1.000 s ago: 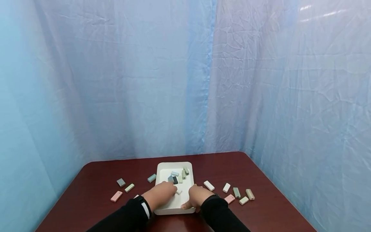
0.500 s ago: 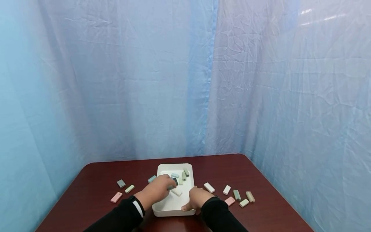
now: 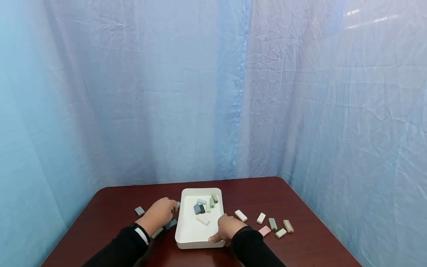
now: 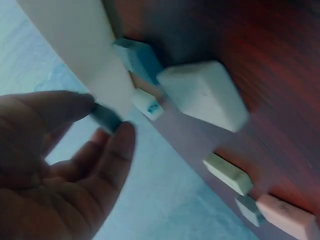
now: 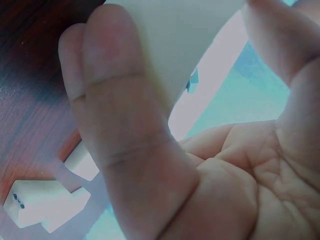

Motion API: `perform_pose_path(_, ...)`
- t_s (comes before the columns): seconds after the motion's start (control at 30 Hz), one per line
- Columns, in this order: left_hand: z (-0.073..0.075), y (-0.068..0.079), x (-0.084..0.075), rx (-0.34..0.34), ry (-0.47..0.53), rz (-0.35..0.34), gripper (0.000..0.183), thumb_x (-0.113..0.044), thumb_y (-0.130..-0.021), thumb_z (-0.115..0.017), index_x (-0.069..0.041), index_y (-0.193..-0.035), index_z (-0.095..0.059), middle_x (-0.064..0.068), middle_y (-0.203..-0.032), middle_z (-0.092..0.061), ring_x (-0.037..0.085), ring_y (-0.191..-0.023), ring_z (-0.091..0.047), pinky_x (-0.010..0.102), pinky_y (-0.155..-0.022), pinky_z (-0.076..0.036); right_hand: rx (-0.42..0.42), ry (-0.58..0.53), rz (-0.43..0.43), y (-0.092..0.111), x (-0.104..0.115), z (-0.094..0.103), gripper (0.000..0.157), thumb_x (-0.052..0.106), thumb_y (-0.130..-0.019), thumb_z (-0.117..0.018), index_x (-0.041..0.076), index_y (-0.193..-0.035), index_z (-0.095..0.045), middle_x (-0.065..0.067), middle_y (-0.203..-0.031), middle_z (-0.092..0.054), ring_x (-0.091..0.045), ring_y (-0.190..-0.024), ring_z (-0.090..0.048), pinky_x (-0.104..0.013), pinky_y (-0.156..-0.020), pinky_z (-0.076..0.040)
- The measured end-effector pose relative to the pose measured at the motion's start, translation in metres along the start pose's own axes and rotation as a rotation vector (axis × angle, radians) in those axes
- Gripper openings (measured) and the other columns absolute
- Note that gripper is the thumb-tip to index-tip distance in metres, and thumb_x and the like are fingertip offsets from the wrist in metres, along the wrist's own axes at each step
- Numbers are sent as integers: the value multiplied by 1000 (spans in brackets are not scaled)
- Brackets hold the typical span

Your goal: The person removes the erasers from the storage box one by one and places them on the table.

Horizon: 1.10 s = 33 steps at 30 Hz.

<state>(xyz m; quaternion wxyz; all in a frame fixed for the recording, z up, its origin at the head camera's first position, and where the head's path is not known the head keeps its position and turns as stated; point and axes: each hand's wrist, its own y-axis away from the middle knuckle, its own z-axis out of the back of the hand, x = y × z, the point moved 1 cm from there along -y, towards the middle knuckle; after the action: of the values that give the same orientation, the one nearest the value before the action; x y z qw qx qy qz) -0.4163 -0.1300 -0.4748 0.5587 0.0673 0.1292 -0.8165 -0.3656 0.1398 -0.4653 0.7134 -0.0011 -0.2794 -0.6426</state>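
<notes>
Just left of the white tray [image 3: 190, 233] in the head view is my left hand [image 3: 156, 213]. Its thumb and fingertips pinch a small blue-grey block [image 4: 106, 117], seen clearly in the left wrist view. My right hand [image 3: 228, 228] grips the tray's near right rim, thumb on the inside and fingers outside. Inside the tray lie several small pastel blocks, among them a white block [image 3: 202, 220], a dark block [image 3: 202, 208] and a green block [image 3: 211, 202]. Another blue-grey block [image 3: 171, 224] lies on the table beside the left hand.
Several loose blocks lie right of the tray, including a pink block [image 3: 265, 231] and a white block [image 3: 241, 215]. On the left is a grey block [image 3: 139, 211]; the left arm covers others there. The dark red table [image 3: 247, 189] ends at blue curtains [image 3: 186, 111].
My left hand has moved out from over the tray to its left side, where it now pinches a blue-grey block. The right hand keeps its grip on the tray rim.
</notes>
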Motion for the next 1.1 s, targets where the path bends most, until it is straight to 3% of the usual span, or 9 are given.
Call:
perform_pose_path(0.2, -5, 8, 10, 128, 36, 17, 21, 4, -101, -63, -14, -98, -74, 2, -92, -71, 17, -83, -65, 41, -78, -57, 2, 19, 28, 2, -2, 0, 46, 41, -91, -84, -2, -106, -75, -15, -92, -69, -25, -62, -64, -47, -90, -57)
perform_pose_path(0.3, -5, 8, 10, 145, 44, 15, 19, 1, -103, -62, -13, -100, -75, 3, -93, -71, 17, -84, -65, 43, -80, -57, 0, 21, 22, 2, -2, -1, 42, 41, -91, -84, 0, -98, -75, -16, -91, -69, -30, -69, -66, -49, -90, -57)
perform_pose_path(0.4, -6, 7, 12, 147, 67, 31, 21, 3, -103, -60, -12, -102, -74, 4, -96, -72, 19, -85, -65, 45, -81, -57, 0, 30, 0, -3, -3, -2, 57, 43, -89, -86, -6, -116, -73, -23, -121, -70, -34, -79, -70, -51, -97, -56)
perform_pose_path(0.53, -10, 6, 20, 128, 71, 59, 20, 4, -103, -59, -9, -103, -75, 4, -98, -72, 19, -87, -64, 44, -81, -55, 4, 80, -9, -12, -6, -6, 88, 50, -86, -86, -10, -143, -58, -35, -154, -51, -33, -79, -73, -49, -101, -56)
perform_pose_path(0.67, -14, 5, 26, 112, 33, 62, 21, 4, -101, -60, -9, -102, -76, 3, -96, -73, 18, -86, -65, 42, -80, -55, -10, 47, 1, -8, -4, -5, 90, 45, -87, -88, -14, -146, -53, -33, -152, -55, -33, -67, -73, -47, -94, -58)
perform_pose_path(0.8, -12, 3, 20, 77, -78, 46, 18, 1, -101, -63, -9, -102, -78, 5, -93, -71, 22, -88, -66, 45, -82, -57, -17, 59, 9, -3, -2, -5, 80, 43, -89, -86, -11, -141, -59, -30, -152, -56, -37, -89, -75, -50, -99, -57)
perform_pose_path(0.93, -9, -6, 0, -47, -201, -27, 11, -6, -101, -68, -10, -102, -78, 5, -89, -66, 23, -85, -63, 43, -83, -57, -23, 42, 19, 2, 0, -2, 59, 41, -89, -86, -6, -120, -72, -25, -138, -65, -33, -86, -73, -48, -96, -57)
perform_pose_path(1.03, -11, -17, -19, -118, -176, -163, 11, -9, -99, -71, -12, -105, -80, 2, -91, -68, 19, -86, -64, 37, -80, -58, -33, 34, 20, 6, 2, -1, 45, 41, -88, -87, -1, -97, -73, -17, -104, -70, -25, -67, -67, -42, -83, -56)
perform_pose_path(1.1, -13, -24, -32, -101, -135, -253, 13, -11, -99, -74, -13, -110, -80, 1, -97, -69, 16, -87, -65, 34, -77, -57, -36, 44, 15, 4, 2, -2, 43, 41, -87, -88, 2, -87, -70, -13, -89, -65, -23, -62, -63, -40, -76, -53)
